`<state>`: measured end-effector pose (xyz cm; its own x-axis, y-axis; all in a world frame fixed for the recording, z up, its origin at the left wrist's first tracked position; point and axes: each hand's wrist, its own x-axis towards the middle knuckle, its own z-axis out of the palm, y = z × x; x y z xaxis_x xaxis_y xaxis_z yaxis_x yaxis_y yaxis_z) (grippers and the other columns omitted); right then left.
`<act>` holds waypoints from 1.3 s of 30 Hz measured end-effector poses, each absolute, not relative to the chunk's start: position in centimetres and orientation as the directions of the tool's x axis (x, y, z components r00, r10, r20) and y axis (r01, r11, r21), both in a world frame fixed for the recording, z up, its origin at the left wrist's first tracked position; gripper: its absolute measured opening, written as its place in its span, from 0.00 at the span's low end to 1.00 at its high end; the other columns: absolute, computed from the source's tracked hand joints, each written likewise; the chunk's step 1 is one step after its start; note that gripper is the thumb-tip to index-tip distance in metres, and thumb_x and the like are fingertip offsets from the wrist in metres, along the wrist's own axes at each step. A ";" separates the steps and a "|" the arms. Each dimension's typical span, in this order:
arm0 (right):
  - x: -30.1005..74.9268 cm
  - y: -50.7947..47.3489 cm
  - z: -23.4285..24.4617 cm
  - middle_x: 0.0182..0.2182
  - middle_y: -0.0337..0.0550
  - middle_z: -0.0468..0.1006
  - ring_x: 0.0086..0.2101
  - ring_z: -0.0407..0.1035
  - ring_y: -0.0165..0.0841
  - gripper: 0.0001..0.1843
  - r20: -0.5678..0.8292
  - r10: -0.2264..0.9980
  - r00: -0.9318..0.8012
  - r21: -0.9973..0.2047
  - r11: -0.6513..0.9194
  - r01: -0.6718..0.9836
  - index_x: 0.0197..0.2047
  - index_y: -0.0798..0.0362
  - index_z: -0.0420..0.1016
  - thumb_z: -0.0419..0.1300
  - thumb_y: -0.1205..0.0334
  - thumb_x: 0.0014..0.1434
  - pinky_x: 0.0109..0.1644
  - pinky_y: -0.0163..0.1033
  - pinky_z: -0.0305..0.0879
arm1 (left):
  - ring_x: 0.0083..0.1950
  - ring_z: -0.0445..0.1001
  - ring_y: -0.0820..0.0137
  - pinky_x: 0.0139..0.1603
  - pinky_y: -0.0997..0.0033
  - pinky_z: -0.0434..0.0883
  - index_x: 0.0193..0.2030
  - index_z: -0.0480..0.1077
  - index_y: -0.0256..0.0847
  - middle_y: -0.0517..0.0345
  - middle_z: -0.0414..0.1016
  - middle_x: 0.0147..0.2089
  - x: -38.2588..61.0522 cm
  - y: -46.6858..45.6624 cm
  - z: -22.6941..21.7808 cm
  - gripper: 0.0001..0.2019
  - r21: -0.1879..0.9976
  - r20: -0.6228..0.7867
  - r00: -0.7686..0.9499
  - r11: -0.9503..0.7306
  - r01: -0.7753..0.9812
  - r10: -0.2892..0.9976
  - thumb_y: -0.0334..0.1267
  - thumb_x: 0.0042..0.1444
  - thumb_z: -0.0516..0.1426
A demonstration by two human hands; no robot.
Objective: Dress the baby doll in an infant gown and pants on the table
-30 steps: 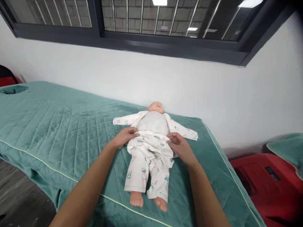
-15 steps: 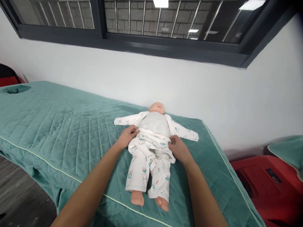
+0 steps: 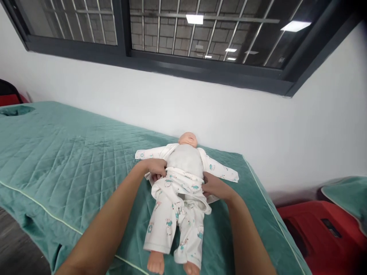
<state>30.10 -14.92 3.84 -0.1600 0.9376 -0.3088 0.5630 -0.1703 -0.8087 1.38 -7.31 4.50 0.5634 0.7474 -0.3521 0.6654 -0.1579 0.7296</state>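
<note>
A baby doll (image 3: 187, 138) lies on its back on a green quilted bed (image 3: 71, 152), head toward the wall. It wears white printed trousers (image 3: 174, 214) and an open white printed top (image 3: 220, 171) that leaves its grey torso (image 3: 187, 160) bare. My left hand (image 3: 155, 168) grips the trousers' waistband at the doll's left-hand side, fingers curled under the cloth. My right hand (image 3: 213, 187) pinches the waistband on the other side. The doll's bare feet (image 3: 156, 263) stick out at the bottom.
A white wall (image 3: 258, 126) runs close behind the bed, under a dark-framed barred window (image 3: 200, 65). A red piece of furniture (image 3: 323, 233) stands at the right, with green cloth (image 3: 346, 194) above it. A face hole (image 3: 15, 110) sits at the bed's far left.
Both hands have drawn the trousers' waistband a little higher up the doll's torso and curled tighter on it. The view has shifted down, so the doll sits lower in the picture.
</note>
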 end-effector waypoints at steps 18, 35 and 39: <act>29.7 -16.3 4.0 0.46 0.45 0.82 0.46 0.75 0.43 0.24 -0.132 0.956 -0.260 -0.990 -0.113 0.085 0.56 0.49 0.75 0.66 0.62 0.55 0.51 0.48 0.70 | 0.32 0.74 0.71 0.29 0.76 0.68 0.34 0.77 0.38 0.58 0.78 0.32 -0.2 -7.3 2.0 0.08 0.966 -0.260 0.710 0.170 0.197 0.654 0.36 0.46 0.61; 30.7 -16.1 3.5 0.43 0.46 0.82 0.51 0.72 0.45 0.24 -0.093 0.971 -0.221 -0.944 -0.016 0.329 0.51 0.51 0.80 0.64 0.45 0.57 0.56 0.50 0.67 | 0.33 0.75 0.68 0.34 0.73 0.72 0.29 0.77 0.38 0.58 0.77 0.34 -0.2 -7.8 3.0 0.08 0.931 -0.198 0.674 -0.078 0.356 0.712 0.32 0.44 0.55; 30.8 -15.9 3.5 0.43 0.45 0.82 0.52 0.71 0.45 0.22 -0.101 0.967 -0.234 -0.924 -0.004 0.383 0.50 0.50 0.79 0.62 0.47 0.58 0.56 0.49 0.68 | 0.32 0.76 0.67 0.33 0.72 0.72 0.27 0.75 0.38 0.59 0.76 0.30 -0.4 -7.7 3.2 0.06 0.928 -0.210 0.648 -0.060 0.369 0.732 0.32 0.43 0.56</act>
